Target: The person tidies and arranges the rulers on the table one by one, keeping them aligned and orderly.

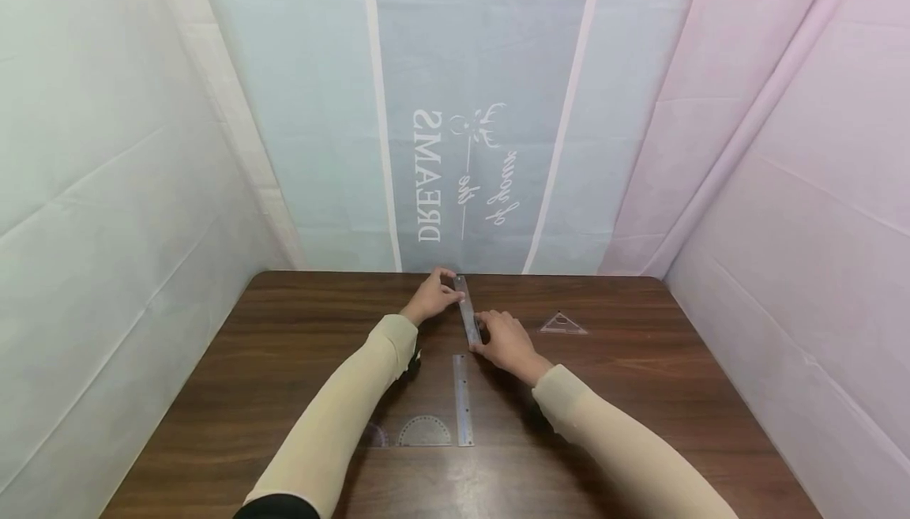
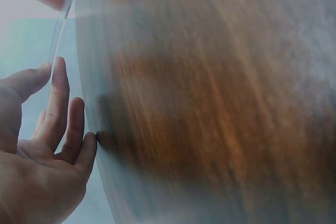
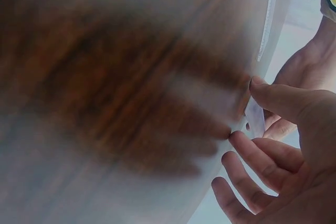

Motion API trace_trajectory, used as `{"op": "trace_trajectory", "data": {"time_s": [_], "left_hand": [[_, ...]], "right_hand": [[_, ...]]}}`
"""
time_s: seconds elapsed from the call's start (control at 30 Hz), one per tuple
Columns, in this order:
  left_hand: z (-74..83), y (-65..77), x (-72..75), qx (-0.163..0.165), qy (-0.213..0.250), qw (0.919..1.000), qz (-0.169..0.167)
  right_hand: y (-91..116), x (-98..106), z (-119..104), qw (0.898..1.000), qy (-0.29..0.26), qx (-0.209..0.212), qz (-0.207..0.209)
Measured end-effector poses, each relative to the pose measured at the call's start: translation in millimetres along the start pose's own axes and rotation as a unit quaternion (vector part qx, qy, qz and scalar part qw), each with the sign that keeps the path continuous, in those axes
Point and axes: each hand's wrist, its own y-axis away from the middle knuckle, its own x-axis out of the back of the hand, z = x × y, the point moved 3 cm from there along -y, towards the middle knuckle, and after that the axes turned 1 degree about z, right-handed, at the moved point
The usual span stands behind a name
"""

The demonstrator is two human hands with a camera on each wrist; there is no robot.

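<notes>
A clear straight ruler (image 1: 465,312) lies lengthwise between both hands near the far edge of the table. My left hand (image 1: 430,298) pinches its far part; in the left wrist view the thumb and forefinger meet the ruler's thin edge-on strip (image 2: 59,24). At its near end, my right hand (image 1: 506,340) holds the ruler between thumb and forefinger, the other fingers bent beside it. In the right wrist view, a piece of the ruler (image 3: 255,116) shows between the right hand's (image 3: 283,156) thumb and fingers. Just nearer lies a second clear ruler (image 1: 463,400).
A clear protractor (image 1: 424,430) lies left of the second ruler's near end. Another protractor (image 1: 377,434), purplish, is partly hidden by the left sleeve. A clear set square (image 1: 563,324) lies right of the right hand. Cloth walls (image 1: 490,45) border the wooden table (image 1: 640,393).
</notes>
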Motion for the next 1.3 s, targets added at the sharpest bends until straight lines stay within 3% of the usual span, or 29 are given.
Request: {"op": "trace_trajectory", "data": {"time_s": [0.27,0.53,1.1,1.3], "left_hand": [[1.3,3.5,1.8,-0.002,0.017,0.9998,-0.005],[7.7,11.9,-0.1,-0.026,0.044,0.9983,-0.027],[18.8,25.0,-0.6,-0.052,0.038,0.9970,-0.041],[23.0,31.2,-0.9,-0.076,0.029,0.9949,-0.059]], "right_hand": [[6,5,-2,1.000,-0.016,0.009,0.008],[12,9,-3,1.000,-0.010,0.014,0.010],[29,22,-6,0.999,-0.038,0.003,-0.002],[36,24,-3,0.999,-0.040,0.005,-0.007]]}}
